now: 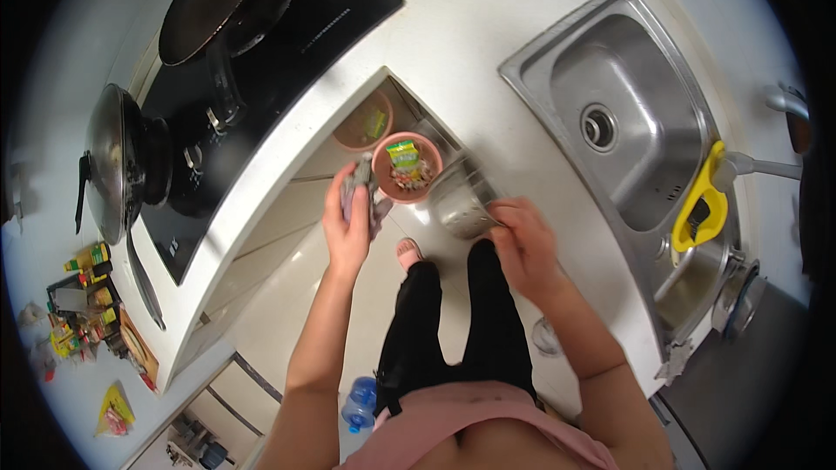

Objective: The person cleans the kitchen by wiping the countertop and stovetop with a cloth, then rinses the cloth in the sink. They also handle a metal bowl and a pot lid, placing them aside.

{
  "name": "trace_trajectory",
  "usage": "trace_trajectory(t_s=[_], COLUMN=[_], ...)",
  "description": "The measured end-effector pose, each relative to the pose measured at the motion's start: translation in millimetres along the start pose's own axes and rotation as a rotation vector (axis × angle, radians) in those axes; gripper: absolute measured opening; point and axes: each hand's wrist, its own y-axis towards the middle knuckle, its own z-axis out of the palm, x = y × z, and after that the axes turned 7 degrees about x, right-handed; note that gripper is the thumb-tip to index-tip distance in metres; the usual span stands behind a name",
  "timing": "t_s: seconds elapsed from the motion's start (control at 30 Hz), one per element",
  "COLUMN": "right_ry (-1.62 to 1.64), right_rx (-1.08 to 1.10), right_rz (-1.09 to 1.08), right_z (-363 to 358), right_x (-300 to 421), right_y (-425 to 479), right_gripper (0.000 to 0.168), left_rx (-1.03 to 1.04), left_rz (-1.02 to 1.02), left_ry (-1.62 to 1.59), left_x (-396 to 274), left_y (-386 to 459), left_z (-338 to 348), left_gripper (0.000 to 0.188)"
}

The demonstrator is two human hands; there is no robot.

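Note:
My left hand [345, 219] grips a crumpled grey cloth [375, 202]. In my right hand [528, 245] is the rim of a stainless-steel basket-like vessel [457, 205], tilted and blurred; small holes seem to show in its wall. Between and just beyond my hands, a pink bin [385, 190] stands on the floor below counter height. A green-and-yellow packet [403, 153] and food scraps [418, 177] lie inside it. The metal vessel is right of the bin, overlapping its edge in view. Its inside is too blurred to tell.
A black cooktop [268, 108] on the left carries a frying pan [209, 0] and a lidded wok [111, 163]. A stainless-steel sink [627, 98] is at right, with a yellow-handled kitchen tool [695, 209] on its edge. A blue water bottle [360, 403] stands on the floor.

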Motion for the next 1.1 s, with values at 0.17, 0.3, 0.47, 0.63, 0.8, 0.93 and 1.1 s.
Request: trace_trajectory(t_s=[0.17,0.3,0.47,0.63,0.8,0.93,1.1], right_ry=[1.38,1.699,1.71,1.538,1.641,1.602,1.596], right_rx=[-0.238,-0.518,-0.521,-0.556,-0.607,-0.512,-0.59], right_rz=[1.005,1.235,1.239,1.368,1.287,1.264,1.178], right_z=[155.2,248.1,268.5,283.8,273.0,278.3,253.2], right_x=[-111.2,-253.9,-284.3,-268.0,-331.8,-304.4,-319.5], right_y=[13.8,-1.3,0.2,19.6,-10.9,10.8,-5.9], right_gripper=[0.018,0.014,0.013,0.019,0.016,0.012,0.011], left_rx=[-0.103,-0.077,-0.027,0.304,0.09,0.243,0.156], left_rz=[0.225,0.368,0.74,0.556,0.749,0.718,0.505], left_ry=[0.298,0.463,0.72,1.054,0.858,1.008,1.102], left_x=[51.7,90.6,131.2,210.6,180.3,219.6,236.4], left_y=[14.9,52.1,88.7,153.6,157.5,158.7,173.7], left_z=[-54.8,-58.5,-41.8,-40.3,-12.1,-34.2,-54.8], left_gripper=[0.037,0.035,0.028,0.023,0.022,0.03,0.022])
